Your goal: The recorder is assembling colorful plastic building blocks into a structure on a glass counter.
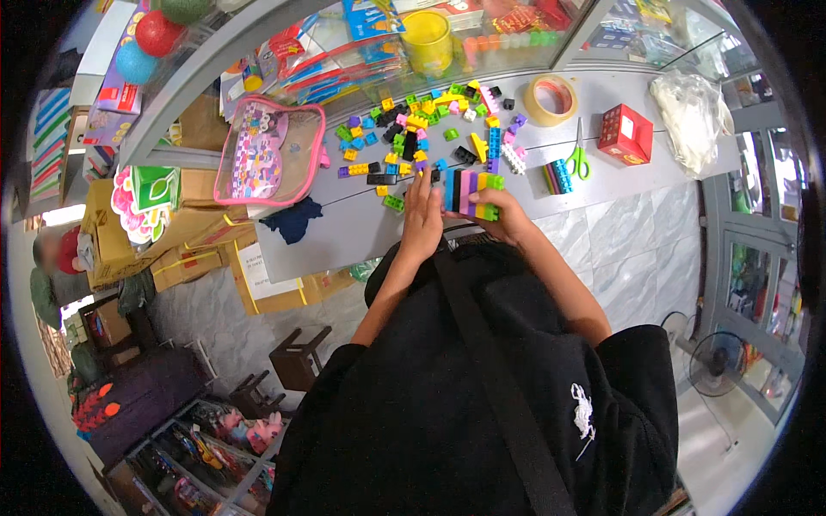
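My right hand [508,220] is wrapped round a block of toy building bricks [465,191], stacked in blue, black, pink, purple, yellow and green stripes. Just left of that block, my left hand [422,219] points away from me with its fingers stretched out. Its fingertips lie at the near edge of many loose building bricks [413,123] of mixed colours; I cannot tell whether they touch one. A long black brick [381,180] lies left of these fingers. Right of my right hand stands a smaller striped stack of bricks [557,177].
Scissors with green handles [578,163], a roll of tape [551,100], a red box [625,135] and a clear plastic bag [693,120] lie to the right. A pink-edged clear pouch [268,155] and dark cloth [293,220] are on the left. A glass display case runs behind.
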`<state>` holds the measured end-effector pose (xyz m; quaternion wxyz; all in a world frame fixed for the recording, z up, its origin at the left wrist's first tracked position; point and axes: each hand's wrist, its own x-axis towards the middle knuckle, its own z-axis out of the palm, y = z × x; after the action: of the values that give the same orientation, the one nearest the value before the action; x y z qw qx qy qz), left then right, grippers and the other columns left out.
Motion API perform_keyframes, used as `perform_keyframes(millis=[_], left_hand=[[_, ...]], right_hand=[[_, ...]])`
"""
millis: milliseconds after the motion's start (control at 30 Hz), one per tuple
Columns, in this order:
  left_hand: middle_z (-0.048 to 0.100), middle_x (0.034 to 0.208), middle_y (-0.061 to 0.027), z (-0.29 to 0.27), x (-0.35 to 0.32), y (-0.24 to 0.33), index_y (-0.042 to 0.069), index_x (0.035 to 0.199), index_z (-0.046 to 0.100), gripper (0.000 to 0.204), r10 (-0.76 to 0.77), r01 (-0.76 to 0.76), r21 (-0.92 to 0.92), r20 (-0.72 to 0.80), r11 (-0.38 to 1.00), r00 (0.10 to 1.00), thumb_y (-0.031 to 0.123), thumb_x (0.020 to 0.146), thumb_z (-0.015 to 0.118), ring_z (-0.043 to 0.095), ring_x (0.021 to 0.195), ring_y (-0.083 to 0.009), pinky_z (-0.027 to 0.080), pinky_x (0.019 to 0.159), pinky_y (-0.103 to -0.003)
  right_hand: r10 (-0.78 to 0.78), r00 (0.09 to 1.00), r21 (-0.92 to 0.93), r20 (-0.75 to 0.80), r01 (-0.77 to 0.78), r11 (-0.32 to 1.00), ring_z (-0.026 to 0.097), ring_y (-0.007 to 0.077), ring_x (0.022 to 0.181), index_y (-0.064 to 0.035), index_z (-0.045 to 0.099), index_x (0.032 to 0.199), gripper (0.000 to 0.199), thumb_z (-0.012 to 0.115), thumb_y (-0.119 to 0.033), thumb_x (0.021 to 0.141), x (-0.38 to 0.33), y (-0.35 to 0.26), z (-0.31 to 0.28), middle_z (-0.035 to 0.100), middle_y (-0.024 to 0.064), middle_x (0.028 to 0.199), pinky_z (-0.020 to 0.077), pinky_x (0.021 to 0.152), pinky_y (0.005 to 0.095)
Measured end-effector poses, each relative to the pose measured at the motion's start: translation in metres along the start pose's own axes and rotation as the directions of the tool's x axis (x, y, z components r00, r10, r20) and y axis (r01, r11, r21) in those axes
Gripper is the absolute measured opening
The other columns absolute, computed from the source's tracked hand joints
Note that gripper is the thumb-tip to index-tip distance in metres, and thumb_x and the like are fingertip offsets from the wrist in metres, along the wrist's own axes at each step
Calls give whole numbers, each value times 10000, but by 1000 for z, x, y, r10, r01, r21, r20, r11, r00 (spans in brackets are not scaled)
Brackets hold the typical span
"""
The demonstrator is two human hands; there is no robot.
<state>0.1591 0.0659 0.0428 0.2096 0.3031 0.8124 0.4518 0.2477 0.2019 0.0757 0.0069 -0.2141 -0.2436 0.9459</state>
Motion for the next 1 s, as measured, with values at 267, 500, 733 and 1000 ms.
perform_keyframes(millis=[267, 500, 733, 1000], left_hand=[[446, 1254, -192, 4, 11, 22, -3, 1223, 443, 442, -52, 60, -104, 76, 993, 996, 315, 953, 296, 396, 1194, -308, 286, 1005, -347], [538, 1138, -176, 23, 21, 35, -7, 1151, 497, 431, -21, 47, -126, 194, 991, 981, 327, 949, 315, 491, 1095, -293, 352, 940, -340], [555, 1091, -184, 27, 18, 34, 45, 1248, 405, 430, -130, 161, -155, 195, 975, 972, 327, 924, 422, 557, 983, -273, 422, 849, -345], [584, 1022, -158, 21, 17, 25, 85, 1286, 359, 454, -120, 149, -269, 120, 951, 985, 291, 904, 493, 604, 841, -196, 463, 740, -302]], right_hand=[[-178, 967, -35, -183, 175, 984, 611, 324, 873, 89, 479, 1086, 410, 507, -131, 741, -45, -11, -54, 593, 188, 971, 487, 759, 376], [-262, 936, -76, -235, 251, 965, 622, 286, 838, 71, 488, 1065, 378, 525, -123, 742, -69, -19, -58, 602, 164, 937, 507, 735, 334], [-490, 736, -613, -467, 129, 779, 612, 140, 734, 47, 588, 916, 217, 611, -84, 744, -86, -30, -59, 638, 64, 832, 488, 690, 276], [-842, 530, -878, 101, -351, -326, 488, 334, 924, 21, 561, 837, 350, 709, -223, 635, -63, -55, -55, 525, 191, 982, 421, 786, 396]])
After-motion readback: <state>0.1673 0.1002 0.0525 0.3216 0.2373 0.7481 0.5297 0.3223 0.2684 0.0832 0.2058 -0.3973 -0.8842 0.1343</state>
